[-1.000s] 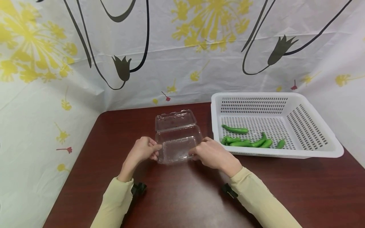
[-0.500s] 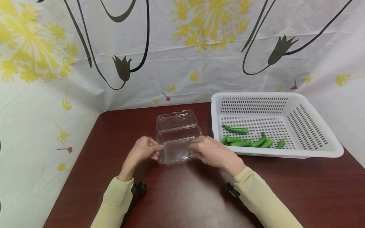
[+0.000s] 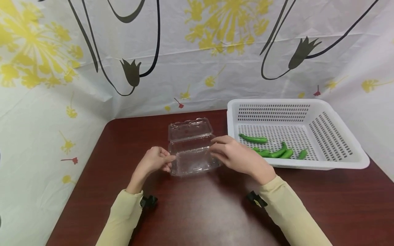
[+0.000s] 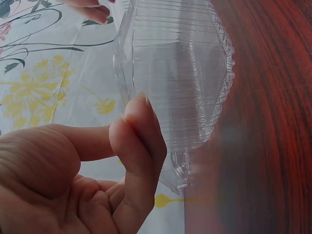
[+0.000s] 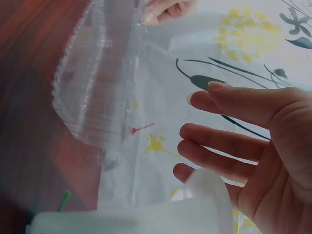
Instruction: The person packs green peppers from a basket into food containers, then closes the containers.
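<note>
A clear plastic clamshell container (image 3: 191, 159) lies open on the table, its lid (image 3: 191, 130) folded back toward the wall. At its left side my left hand (image 3: 155, 160) pinches the rim between thumb and fingers; the left wrist view shows these fingertips (image 4: 139, 114) at the container's edge. My right hand (image 3: 238, 155) is raised just off the container's right side. Its fingers (image 5: 219, 141) are loosely extended with nothing between them, apart from the container (image 5: 92, 83) in the right wrist view. Green peppers (image 3: 253, 139) lie in the white basket, some hidden behind the right hand.
The white perforated basket (image 3: 317, 164) stands on the right of the dark red table (image 3: 197, 212), close to my right forearm. Several peppers sit along its near left part. A patterned white sheet (image 3: 184, 82) borders the table at the back and sides.
My right hand has let go of the container's right rim, lifted and moved right toward the basket. My left hand has stayed at the left rim.
</note>
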Motion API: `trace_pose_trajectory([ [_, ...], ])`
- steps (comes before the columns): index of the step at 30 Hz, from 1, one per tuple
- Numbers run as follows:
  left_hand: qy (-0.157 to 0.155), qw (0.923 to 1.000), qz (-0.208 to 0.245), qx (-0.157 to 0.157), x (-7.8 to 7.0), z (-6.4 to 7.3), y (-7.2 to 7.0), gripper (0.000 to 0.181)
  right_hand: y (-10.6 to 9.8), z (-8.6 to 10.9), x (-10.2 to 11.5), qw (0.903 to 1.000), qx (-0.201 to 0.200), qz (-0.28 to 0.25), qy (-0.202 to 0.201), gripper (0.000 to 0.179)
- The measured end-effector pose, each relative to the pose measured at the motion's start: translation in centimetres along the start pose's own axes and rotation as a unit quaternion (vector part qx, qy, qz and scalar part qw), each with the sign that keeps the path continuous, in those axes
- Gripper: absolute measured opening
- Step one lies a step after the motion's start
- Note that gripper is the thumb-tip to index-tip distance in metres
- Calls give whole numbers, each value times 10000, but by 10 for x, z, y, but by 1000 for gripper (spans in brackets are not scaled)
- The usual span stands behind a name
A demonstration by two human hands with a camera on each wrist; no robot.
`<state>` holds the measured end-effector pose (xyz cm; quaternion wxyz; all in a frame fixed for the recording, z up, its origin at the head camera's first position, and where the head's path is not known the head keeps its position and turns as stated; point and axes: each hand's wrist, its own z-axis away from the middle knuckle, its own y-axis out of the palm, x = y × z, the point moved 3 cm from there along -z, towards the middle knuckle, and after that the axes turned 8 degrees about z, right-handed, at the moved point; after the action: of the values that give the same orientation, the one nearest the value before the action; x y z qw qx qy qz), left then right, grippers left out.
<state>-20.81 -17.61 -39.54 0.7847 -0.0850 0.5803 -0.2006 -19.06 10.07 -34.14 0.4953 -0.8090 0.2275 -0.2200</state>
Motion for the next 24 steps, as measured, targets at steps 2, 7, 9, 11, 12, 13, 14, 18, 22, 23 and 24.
trace_pose_trajectory([
  [2, 18, 10000, 37, 11, 0, 0, 0, 22, -4, 1, -3, 10000, -78, 24, -4, 10],
  [7, 35, 10000, 21, 27, 1, 0, -1, 24, -12, 4, -11, 9996, -248, 113, 117, 12],
  [9, 44, 10000, 1, 31, 1, 0, -1, 24, -14, 5, -13, 9992, -264, 132, 269, 14],
  [11, 34, 10000, 3, 18, 1, 0, -1, 24, -15, 7, -16, 9986, -225, 129, 462, 16],
  [12, 36, 10000, 7, 22, 1, 0, -1, 24, -15, 7, -17, 9982, -177, 141, 564, 18],
  [13, 42, 10000, 4, 35, 1, 0, -1, 24, -15, 8, -18, 9977, -112, 160, 648, 20],
  [14, 45, 10000, 4, 47, 1, 0, -1, 24, -15, 9, -19, 9972, -24, 190, 727, 22],
  [18, 14, 10000, 53, 57, 1, 0, -1, 24, -13, 11, -22, 9948, 341, 336, 900, 29],
  [22, 37, 9999, 87, 82, 1, 0, -1, 25, -13, 13, -24, 9921, 521, 406, 1065, 34],
  [23, 50, 9999, 96, 95, 1, 0, -1, 25, -13, 14, -25, 9916, 539, 400, 1106, 35],
  [24, 58, 9999, 108, 105, 1, 0, -1, 25, -13, 14, -26, 9911, 554, 394, 1141, 36],
])
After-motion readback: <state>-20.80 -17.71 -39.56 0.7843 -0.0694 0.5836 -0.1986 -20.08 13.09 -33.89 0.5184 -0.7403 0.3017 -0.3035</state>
